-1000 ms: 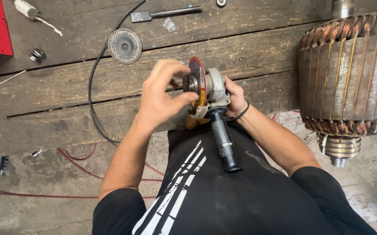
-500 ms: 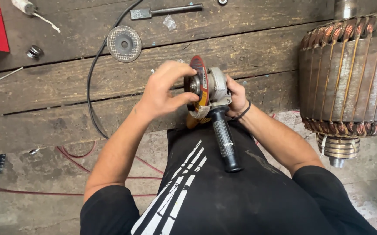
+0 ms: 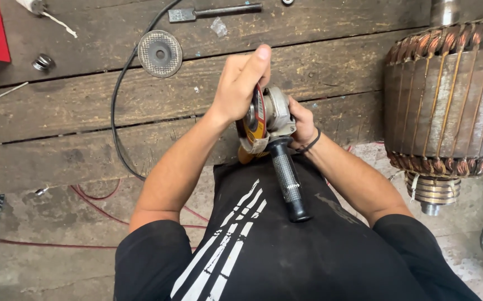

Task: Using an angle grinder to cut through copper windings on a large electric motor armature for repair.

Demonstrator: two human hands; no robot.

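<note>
Angle grinder [image 3: 277,114]: left hand [image 3: 241,83] pinching the disc [image 3: 258,114] at its hub, right hand [image 3: 303,125] wrapped round the body; spare disc [image 3: 160,53] lying well apart on the planks [image 3: 85,111]

A single view was supplied, taken from a camera worn on the person's head. It was aimed almost straight down, past the chest and black shirt [image 3: 286,251], which filled the lower frame. Both forearms were seen entering from the bottom and meeting near frame centre, close to the lens. The wooden planks [image 3: 85,111] were seen across the upper half, farther off. The concrete floor [image 3: 41,262] was caught at lower left. A large copper-wound rotor [image 3: 447,95] was cut off by the right edge. No second view was provided, so no overlap was recorded.
</note>
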